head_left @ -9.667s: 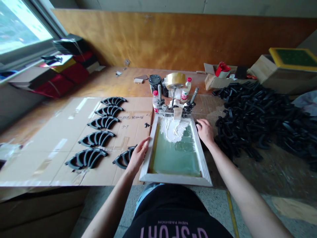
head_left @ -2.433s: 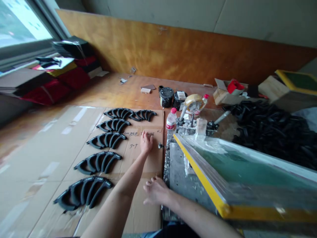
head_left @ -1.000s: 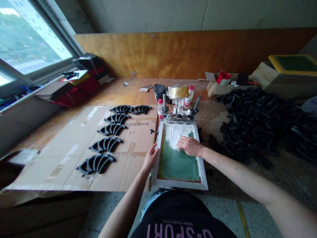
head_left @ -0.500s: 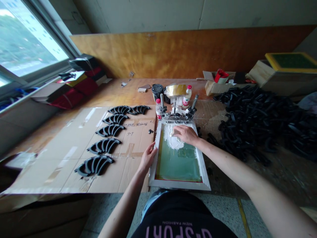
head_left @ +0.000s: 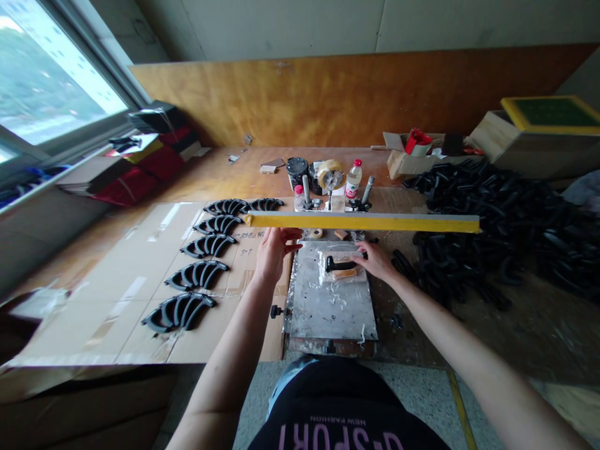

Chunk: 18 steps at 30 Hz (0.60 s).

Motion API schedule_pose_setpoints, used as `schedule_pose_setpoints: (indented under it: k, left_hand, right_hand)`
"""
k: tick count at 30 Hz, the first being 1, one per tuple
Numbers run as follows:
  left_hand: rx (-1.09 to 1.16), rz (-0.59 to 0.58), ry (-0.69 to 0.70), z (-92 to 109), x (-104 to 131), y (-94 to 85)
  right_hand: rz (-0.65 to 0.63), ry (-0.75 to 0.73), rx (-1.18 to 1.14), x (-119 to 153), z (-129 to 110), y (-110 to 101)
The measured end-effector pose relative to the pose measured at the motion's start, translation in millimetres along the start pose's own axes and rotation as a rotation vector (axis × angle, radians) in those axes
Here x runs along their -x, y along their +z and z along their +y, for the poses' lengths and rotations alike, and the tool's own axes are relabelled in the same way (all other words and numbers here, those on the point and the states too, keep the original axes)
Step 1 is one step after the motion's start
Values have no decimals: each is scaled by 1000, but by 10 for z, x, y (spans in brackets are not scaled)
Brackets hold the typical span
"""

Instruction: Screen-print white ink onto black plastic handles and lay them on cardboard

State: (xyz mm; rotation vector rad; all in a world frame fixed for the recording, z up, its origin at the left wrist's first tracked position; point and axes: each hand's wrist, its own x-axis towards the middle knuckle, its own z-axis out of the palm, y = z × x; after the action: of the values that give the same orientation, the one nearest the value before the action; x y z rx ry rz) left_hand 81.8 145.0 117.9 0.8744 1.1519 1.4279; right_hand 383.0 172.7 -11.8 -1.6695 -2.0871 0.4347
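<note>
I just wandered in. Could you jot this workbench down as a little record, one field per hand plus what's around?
Left hand: at the left part of the raised frame, below its yellow edge; contact unclear
Right hand: fingers by the right end of a black piece; grip unclear
Centre: metal plate, with the black piece toward its far end
Left side: cardboard bearing fan-shaped black groups
Right side: loose black heap
Behind frame: two red-capped bottles, tape roll
</note>
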Motion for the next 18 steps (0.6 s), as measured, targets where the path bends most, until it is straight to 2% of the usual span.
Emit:
schedule_pose_setpoints:
  k: [2, 3, 6, 8, 10, 11, 12, 13, 15, 17, 18]
  left_hand:
    - [44, 60, -32, -155, 83, 61]
    - [51, 59, -98, -284, 170, 84]
    - [4, -85, -483, -773, 539, 120]
    - [-31, -160, -658, -1061, 749, 77]
    - [-96, -153, -677, -1242, 821, -80]
    - [-165, -130, -657, -1291, 795, -212]
    - [-259, -105, -628, -1317, 732, -380]
    - [-372, -78, -592, -1328, 644, -577]
    - [-633, -58, -520, -1332, 442, -1007]
    - [-882, -85, -497, -1341, 283, -1393]
    - [-968, -104, -501, -1351, 237, -1539]
  right_hand:
    - [-74, -123, 51, 122, -204, 173]
    - [-76, -147, 85, 179, -327, 222]
    - [8, -146, 121, 392, -736, 283]
    - [8, -247, 84, 564, -962, 310]
    - [-66, -370, 24, 712, -1023, 326]
    - [-93, -378, 3, 765, -962, 318]
    - [-92, -322, 4, 802, -837, 295]
    - [-68, -208, 34, 826, -657, 258]
    - [-7, 113, 169, 852, -199, 159]
    - [-77, 368, 300, 876, 246, 62]
    - [-126, 449, 333, 891, 418, 21]
